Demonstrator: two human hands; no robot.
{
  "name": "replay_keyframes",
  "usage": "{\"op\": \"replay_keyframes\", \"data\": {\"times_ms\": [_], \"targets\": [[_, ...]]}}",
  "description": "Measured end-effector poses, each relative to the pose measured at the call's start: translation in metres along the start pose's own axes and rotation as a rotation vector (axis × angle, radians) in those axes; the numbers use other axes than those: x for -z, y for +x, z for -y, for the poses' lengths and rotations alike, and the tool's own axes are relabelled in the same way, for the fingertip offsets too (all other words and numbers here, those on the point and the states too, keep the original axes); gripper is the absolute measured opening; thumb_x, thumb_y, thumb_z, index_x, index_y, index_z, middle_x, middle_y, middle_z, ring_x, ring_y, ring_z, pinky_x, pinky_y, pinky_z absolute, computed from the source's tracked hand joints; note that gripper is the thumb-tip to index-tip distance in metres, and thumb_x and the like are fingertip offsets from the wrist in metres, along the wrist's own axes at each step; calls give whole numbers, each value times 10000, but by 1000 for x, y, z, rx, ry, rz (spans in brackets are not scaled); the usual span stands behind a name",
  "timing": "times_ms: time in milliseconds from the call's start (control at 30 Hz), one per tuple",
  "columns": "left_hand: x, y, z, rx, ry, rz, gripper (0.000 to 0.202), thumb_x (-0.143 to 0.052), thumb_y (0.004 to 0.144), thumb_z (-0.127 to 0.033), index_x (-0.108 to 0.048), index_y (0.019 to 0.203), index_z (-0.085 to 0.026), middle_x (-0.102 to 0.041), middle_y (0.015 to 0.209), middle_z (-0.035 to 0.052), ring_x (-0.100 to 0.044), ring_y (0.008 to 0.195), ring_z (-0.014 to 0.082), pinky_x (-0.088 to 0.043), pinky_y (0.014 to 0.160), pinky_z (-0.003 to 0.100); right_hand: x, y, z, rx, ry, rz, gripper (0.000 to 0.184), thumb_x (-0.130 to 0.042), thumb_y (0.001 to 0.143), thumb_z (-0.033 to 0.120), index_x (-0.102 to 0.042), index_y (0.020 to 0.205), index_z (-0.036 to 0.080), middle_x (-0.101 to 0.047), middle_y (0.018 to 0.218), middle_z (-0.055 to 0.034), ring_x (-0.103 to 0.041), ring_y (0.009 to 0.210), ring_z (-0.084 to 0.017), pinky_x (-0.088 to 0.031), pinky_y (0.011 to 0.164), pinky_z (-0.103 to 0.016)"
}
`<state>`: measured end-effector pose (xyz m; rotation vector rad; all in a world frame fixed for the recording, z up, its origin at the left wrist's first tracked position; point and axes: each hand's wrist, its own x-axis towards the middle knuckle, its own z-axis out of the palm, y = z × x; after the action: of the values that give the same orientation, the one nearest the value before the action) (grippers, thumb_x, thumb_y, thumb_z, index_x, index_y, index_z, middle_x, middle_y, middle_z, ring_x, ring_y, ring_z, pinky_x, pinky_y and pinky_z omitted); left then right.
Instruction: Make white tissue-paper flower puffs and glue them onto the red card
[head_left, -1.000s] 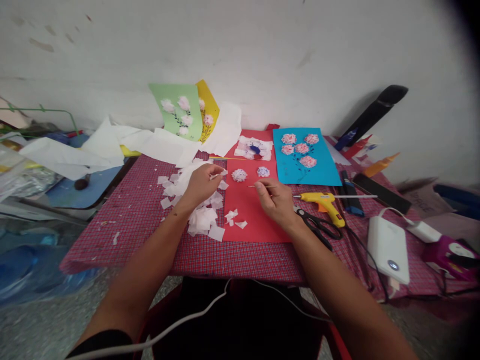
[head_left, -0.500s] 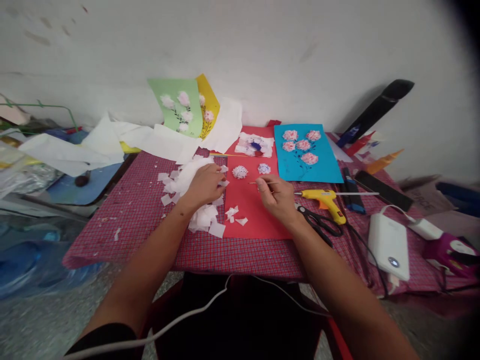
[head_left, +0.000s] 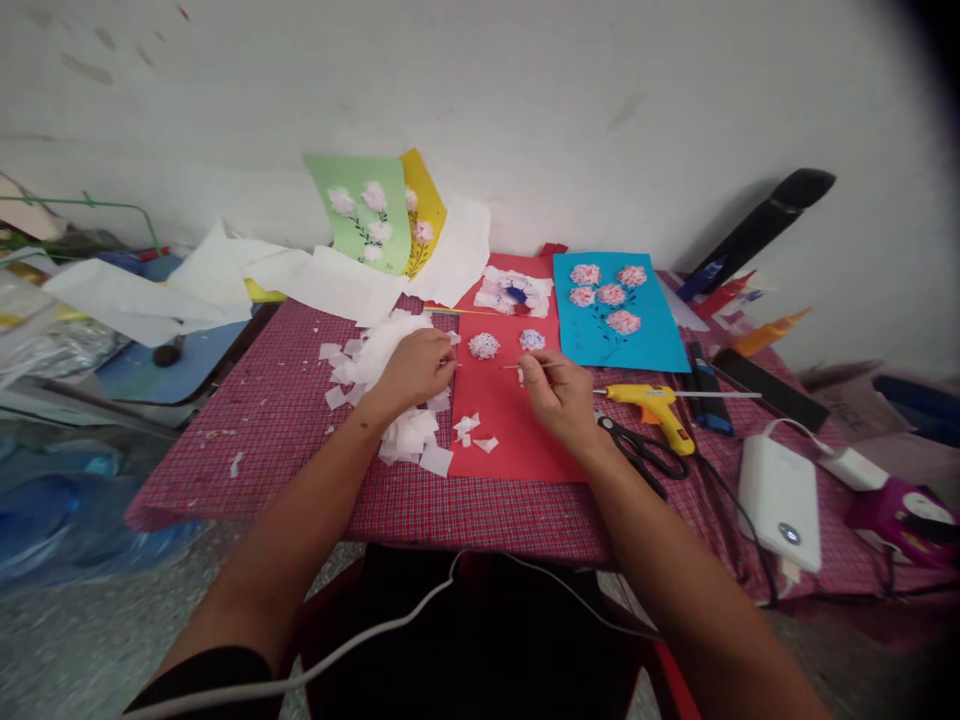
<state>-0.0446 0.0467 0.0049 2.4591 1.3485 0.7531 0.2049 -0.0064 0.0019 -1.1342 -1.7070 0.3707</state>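
My left hand (head_left: 414,368) rests curled on a heap of white tissue squares (head_left: 397,420) and pinches one small square at its fingertips. My right hand (head_left: 559,395) is closed on a thin wooden stick (head_left: 534,365) that points left over the red card (head_left: 510,410). Two small tissue flowers (head_left: 484,346) sit on that red card just beyond the stick. A few loose tissue scraps (head_left: 469,428) lie on the card between my hands.
A yellow glue gun (head_left: 651,403) and black scissors (head_left: 641,452) lie right of my right hand. A blue card with pink flowers (head_left: 619,310), a white power bank (head_left: 780,500), a green flower card (head_left: 367,212) and white paper sheets (head_left: 225,285) surround the checked tablecloth (head_left: 277,440).
My left hand dropped from a raised pinch back onto the tissue heap and edged right. My right hand with the stick stayed nearly in place.
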Motion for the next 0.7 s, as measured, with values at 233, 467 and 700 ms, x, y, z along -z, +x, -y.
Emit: {"op": "replay_keyframes", "data": {"times_ms": [233,467,700], "targets": [[8,2,-14,285,-322,-154,157,-634,838,-326,-716,834,-193,-758,941,64,-676,885,213,-499,810,344,-5,1,-7,-163,143,225,338,-500,1012,476,-679,941,198,-701,799,-42,-642,691,-173,-475,620,-283],[9,1,-17,360,-613,-190,177,-689,823,-352,-707,799,-177,-687,760,8,-573,680,130,-448,675,277,-6,3,-1,-59,97,367,285,-495,1010,383,-696,900,213,-749,981,-65,-684,845,-205,-499,767,-328],[2,2,-13,387,-873,-197,180,-736,792,-353,-704,795,-176,-644,732,0,-557,657,114,-461,669,271,2,5,-5,-185,8,192,304,-494,1006,436,-655,900,201,-678,732,-30,-624,653,-183,-431,628,-299]]}}
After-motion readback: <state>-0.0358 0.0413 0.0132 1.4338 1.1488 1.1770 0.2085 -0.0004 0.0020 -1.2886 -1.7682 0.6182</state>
